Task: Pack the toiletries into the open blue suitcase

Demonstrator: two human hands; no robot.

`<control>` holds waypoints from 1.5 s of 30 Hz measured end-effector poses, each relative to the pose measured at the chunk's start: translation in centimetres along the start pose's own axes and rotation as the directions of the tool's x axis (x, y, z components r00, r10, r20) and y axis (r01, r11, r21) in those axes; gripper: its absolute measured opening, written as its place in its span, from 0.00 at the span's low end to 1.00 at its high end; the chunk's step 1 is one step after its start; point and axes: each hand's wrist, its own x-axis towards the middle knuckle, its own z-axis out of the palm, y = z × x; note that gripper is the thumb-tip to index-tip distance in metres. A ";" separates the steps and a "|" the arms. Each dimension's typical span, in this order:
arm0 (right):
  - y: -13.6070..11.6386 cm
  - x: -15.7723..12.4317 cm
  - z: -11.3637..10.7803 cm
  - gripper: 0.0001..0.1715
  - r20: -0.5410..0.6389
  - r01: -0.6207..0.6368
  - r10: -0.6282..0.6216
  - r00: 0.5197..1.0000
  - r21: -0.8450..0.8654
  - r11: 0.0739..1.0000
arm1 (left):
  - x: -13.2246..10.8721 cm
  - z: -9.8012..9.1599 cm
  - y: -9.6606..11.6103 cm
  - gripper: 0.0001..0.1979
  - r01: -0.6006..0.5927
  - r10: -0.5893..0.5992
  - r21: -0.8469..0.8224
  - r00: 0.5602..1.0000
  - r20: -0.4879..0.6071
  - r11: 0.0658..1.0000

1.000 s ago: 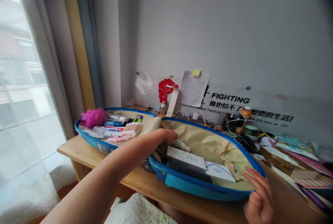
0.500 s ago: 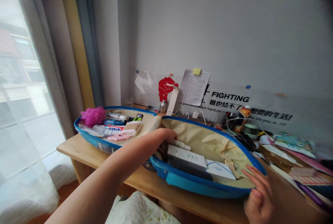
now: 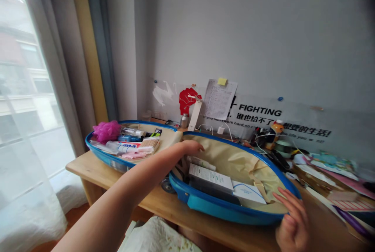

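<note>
An open blue suitcase (image 3: 228, 213) lies spread in two halves, with beige lining. My left hand (image 3: 193, 147) hovers inside the right half near its hinge end. Its fingers are loosely apart, partly hidden by the hand's back, and I see nothing in them. Just below it lies a white tube (image 3: 205, 163), beside a white printed box (image 3: 210, 176). A second white box (image 3: 248, 192) with a blue line sits to the right, and a dark box (image 3: 213, 191) lies in front. My right hand (image 3: 293, 215) rests at the right rim, fingers stretched and spread.
The left half holds a pink bath puff (image 3: 106, 131), a bundle of cotton swabs (image 3: 149, 145) and several toiletries. Bottles, cables and papers crowd the wooden table (image 3: 202, 220) on the right. A white lamp (image 3: 195, 114) stands behind. Curtains (image 3: 64, 49) hang left.
My left hand has lifted up and slightly right, away from the white tube, which stays in the suitcase. My right hand has hardly moved.
</note>
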 end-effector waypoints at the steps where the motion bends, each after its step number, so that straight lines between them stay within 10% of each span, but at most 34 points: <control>1: 0.1 -0.1 0.0 0.27 0.006 -0.004 0.005 1.000 -0.002 1.000 | -0.2 -0.9 -0.5 0.15 0.035 -0.035 0.002 0.998 -0.043 0.999; 5: 0.6 -0.7 -0.2 0.26 0.028 -0.006 0.006 1.000 0.014 1.000 | -3.0 -4.5 -5.4 0.19 0.285 -0.275 0.033 0.944 -0.179 0.958; 10: 0.6 -0.6 -0.1 0.25 0.014 -0.001 0.000 1.000 0.027 1.000 | -11.8 -5.7 -13.9 0.21 0.633 -0.602 0.148 0.771 -0.207 0.760; 14: 0.5 -0.4 -0.1 0.26 0.014 0.001 -0.001 1.000 0.013 1.000 | -18.2 -4.5 -18.2 0.22 0.733 -0.726 0.252 0.673 -0.141 0.632; 18: 0.5 -0.5 -0.2 0.27 0.020 -0.003 0.003 1.000 0.014 1.000 | -20.2 -3.7 -20.1 0.25 0.718 -0.732 0.303 0.676 -0.090 0.626; 29: 0.2 -0.1 -0.2 0.26 0.023 0.028 -0.027 0.999 -0.009 1.000 | -19.6 -3.8 -20.9 0.21 0.679 -0.688 0.214 0.725 -0.043 0.702; 37: 0.4 -0.3 -0.1 0.26 0.032 0.017 -0.017 0.999 -0.015 1.000 | -18.9 -5.4 -19.1 0.24 0.665 -0.663 -0.096 0.700 -0.266 0.741; 45: 0.3 -0.4 -0.1 0.26 0.025 0.007 -0.007 1.000 0.004 1.000 | -11.0 -8.0 -13.8 0.26 0.240 -0.548 -0.570 0.698 -0.462 0.786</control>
